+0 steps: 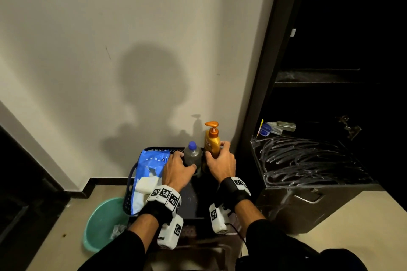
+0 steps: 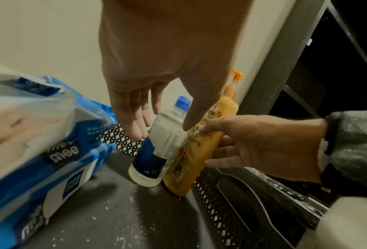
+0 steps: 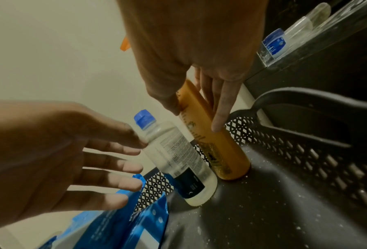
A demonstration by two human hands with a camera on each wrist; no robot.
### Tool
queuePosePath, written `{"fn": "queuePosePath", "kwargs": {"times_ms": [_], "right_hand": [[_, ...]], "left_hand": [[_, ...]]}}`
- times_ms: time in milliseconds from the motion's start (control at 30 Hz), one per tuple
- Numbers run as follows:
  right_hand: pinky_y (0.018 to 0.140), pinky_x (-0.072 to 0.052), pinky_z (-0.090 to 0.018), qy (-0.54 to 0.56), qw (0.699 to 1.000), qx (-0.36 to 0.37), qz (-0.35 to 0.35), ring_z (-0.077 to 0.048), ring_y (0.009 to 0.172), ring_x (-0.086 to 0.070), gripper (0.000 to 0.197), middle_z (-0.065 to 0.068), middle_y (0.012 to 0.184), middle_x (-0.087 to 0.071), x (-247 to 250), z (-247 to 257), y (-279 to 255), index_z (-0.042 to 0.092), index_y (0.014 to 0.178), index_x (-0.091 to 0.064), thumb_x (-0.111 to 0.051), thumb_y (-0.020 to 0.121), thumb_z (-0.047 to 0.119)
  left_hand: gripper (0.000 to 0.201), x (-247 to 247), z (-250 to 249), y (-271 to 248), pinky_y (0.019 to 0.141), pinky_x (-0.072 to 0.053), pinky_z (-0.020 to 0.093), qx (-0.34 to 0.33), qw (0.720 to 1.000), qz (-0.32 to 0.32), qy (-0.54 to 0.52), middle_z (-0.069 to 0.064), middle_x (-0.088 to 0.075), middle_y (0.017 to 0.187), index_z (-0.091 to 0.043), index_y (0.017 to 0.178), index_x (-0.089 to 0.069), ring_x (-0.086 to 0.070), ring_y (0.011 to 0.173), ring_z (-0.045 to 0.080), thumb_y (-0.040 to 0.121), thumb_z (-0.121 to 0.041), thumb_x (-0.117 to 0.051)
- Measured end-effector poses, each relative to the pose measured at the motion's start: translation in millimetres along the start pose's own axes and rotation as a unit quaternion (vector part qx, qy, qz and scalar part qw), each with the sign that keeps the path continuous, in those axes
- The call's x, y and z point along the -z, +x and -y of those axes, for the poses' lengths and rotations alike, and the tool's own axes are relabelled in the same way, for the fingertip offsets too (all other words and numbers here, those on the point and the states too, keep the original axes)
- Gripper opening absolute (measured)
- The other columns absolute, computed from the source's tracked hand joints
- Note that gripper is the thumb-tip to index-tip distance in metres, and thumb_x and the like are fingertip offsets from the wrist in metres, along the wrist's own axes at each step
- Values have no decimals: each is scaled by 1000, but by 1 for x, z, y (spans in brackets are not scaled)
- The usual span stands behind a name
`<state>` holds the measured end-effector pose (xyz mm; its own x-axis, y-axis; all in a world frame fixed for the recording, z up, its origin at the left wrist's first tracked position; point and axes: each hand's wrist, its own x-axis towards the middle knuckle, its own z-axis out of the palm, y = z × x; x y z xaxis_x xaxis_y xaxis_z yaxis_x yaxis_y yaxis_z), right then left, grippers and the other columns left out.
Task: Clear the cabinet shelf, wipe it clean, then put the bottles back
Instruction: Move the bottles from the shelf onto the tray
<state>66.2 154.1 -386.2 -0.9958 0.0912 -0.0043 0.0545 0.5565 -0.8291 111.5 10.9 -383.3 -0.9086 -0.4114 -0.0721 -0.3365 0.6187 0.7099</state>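
Note:
A clear bottle with a blue cap (image 1: 192, 155) (image 2: 156, 151) (image 3: 178, 160) and an orange pump bottle (image 1: 211, 141) (image 2: 188, 160) (image 3: 220, 151) stand side by side at the far end of a black mesh basket (image 1: 176, 148) (image 2: 242, 193) (image 3: 306, 160). My left hand (image 1: 187, 160) (image 2: 163, 131) (image 3: 114, 168) straddles the clear bottle with straight, spread fingers, thumb on one side and fingers on the other. My right hand (image 1: 215, 149) (image 2: 210, 146) (image 3: 196, 120) grips the orange bottle's body. To the right lies the dark cabinet shelf (image 1: 308, 160), smeared with pale streaks.
A blue pack of wipes (image 1: 149, 165) (image 2: 39, 151) fills the basket's left side. Small clear bottles (image 1: 277, 127) lie at the shelf's back left corner. A green basin (image 1: 103, 222) sits on the floor at lower left. Below the shelf is a drawer with a handle (image 1: 308, 199).

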Motion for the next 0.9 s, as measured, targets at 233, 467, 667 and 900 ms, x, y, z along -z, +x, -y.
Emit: {"fn": "queuePosePath", "kwargs": {"times_ms": [233, 467, 667, 900], "right_hand": [[99, -56, -44, -25, 1000, 16, 6, -31, 113, -70, 55, -5, 122, -75, 8, 1, -5, 28, 138, -49, -72, 91, 41], [98, -55, -39, -24, 999, 31, 2, -28, 116, -69, 58, -6, 127, -73, 29, -4, -12, 25, 142, -54, -74, 89, 38], [90, -59, -36, -4, 997, 36, -68, -18, 100, -75, 27, 6, 101, -80, 90, -34, -3, 28, 108, -76, -69, 84, 37], [88, -57, -35, -50, 990, -26, -128, -22, 97, -74, 18, 4, 93, -80, 194, -84, 43, 25, 98, -79, -72, 84, 31]], "left_hand": [[39, 7, -7, -19, 91, -48, 34, -15, 1000, 10, 0, 1, -61, 113, -22, 112, -60, -59, 110, 21, 77, -36, -72], [8, 3, -24, -34, 74, -51, 27, -47, 999, 16, -19, -10, -69, 85, -27, 83, -67, -66, 85, 13, 76, -29, -70], [10, -39, -77, -51, 70, -57, 28, -123, 989, 75, -20, -10, -71, 69, -29, 76, -73, -67, 70, 9, 73, -28, -64], [13, -99, -173, -31, 71, -56, 31, -182, 979, 85, 28, -6, -72, 77, -27, 75, -71, -69, 82, 22, 72, -31, -59]]}}
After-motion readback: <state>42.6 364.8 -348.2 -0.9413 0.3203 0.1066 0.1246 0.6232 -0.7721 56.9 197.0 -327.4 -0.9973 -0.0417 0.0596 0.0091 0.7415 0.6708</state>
